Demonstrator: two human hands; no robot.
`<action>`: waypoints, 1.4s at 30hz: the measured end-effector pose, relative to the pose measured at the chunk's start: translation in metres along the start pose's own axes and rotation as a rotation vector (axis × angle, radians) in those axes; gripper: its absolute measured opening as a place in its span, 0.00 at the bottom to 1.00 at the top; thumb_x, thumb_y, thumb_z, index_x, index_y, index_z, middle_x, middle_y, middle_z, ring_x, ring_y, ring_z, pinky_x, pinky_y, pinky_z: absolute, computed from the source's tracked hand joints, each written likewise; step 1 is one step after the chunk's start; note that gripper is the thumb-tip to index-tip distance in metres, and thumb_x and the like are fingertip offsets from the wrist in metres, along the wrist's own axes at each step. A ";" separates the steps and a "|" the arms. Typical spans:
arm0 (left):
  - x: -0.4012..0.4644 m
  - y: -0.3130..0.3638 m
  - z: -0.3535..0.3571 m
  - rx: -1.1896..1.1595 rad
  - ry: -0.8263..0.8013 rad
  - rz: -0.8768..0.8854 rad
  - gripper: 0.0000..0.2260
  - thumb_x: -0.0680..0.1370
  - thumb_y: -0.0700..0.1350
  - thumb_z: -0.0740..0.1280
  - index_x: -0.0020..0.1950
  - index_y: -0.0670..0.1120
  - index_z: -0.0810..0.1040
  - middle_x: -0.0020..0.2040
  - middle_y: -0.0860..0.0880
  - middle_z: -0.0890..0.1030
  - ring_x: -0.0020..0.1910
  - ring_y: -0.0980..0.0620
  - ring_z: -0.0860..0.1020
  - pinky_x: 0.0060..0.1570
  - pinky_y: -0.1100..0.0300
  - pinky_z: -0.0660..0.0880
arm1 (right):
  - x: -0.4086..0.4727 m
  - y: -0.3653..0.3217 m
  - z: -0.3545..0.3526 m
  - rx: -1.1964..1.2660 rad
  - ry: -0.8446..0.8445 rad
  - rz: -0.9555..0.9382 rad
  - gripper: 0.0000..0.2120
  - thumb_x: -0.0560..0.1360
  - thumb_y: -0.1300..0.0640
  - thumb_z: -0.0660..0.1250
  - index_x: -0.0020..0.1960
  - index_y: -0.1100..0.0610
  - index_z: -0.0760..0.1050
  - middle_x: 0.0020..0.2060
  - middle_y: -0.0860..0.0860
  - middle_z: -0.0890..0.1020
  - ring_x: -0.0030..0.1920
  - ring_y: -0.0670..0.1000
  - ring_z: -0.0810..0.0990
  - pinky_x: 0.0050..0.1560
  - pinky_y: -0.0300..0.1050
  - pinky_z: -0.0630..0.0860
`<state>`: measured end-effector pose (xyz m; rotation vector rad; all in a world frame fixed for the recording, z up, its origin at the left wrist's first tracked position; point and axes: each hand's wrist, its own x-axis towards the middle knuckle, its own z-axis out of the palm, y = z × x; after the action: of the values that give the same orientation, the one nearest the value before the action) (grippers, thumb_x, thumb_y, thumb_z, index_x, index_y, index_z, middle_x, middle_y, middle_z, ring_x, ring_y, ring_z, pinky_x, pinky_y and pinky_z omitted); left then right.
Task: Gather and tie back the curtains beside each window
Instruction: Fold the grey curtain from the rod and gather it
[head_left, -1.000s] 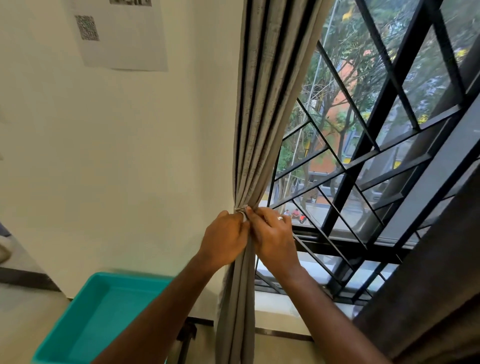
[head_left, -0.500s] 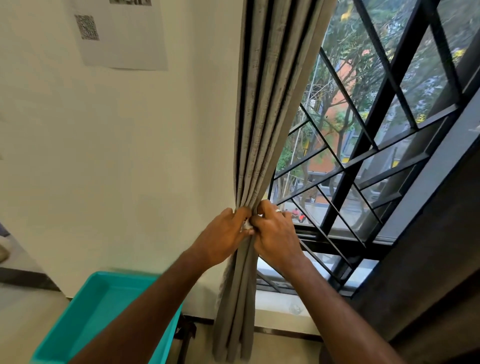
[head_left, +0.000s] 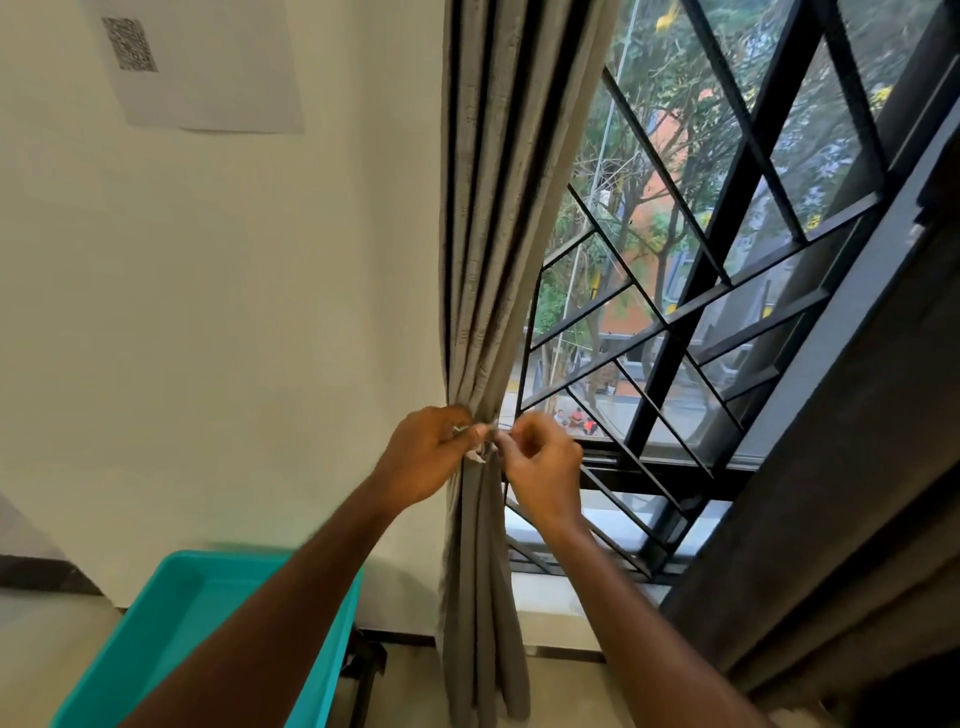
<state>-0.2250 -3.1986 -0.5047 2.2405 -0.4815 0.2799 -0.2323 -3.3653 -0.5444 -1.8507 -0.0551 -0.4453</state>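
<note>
Tie (head_left: 479, 451) between pinching fingertips (head_left: 498, 440)

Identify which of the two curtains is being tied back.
The lighter grey pleated curtain by the cream wall; both hands pinch a tie at its gathered waist. The darker curtain at right hangs untouched.

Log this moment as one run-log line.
left hand pinches tie | right hand pinches tie | grey curtain bunched | knot unfinished
</note>
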 end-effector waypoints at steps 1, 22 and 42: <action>0.002 -0.001 -0.001 -0.065 0.003 -0.044 0.13 0.79 0.54 0.68 0.37 0.53 0.79 0.31 0.56 0.79 0.33 0.59 0.77 0.39 0.58 0.72 | -0.004 0.002 0.000 0.028 -0.104 0.012 0.11 0.78 0.46 0.69 0.43 0.52 0.78 0.35 0.52 0.81 0.37 0.52 0.83 0.41 0.56 0.83; -0.013 0.010 0.005 -0.759 0.077 -0.334 0.18 0.83 0.48 0.64 0.50 0.31 0.80 0.33 0.54 0.77 0.37 0.57 0.73 0.40 0.59 0.68 | -0.005 -0.006 -0.008 0.533 -0.406 0.303 0.13 0.77 0.53 0.72 0.55 0.62 0.82 0.48 0.61 0.85 0.49 0.55 0.84 0.46 0.46 0.77; 0.031 0.019 -0.018 -0.410 0.509 -0.166 0.11 0.81 0.44 0.68 0.44 0.39 0.83 0.39 0.36 0.80 0.37 0.49 0.75 0.40 0.51 0.74 | 0.001 0.015 -0.017 0.328 -0.376 0.022 0.22 0.79 0.45 0.67 0.44 0.66 0.78 0.38 0.64 0.78 0.39 0.66 0.78 0.41 0.56 0.80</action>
<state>-0.2063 -3.2039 -0.4695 1.7129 -0.0671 0.5873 -0.2324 -3.3863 -0.5537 -1.5864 -0.3425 -0.0606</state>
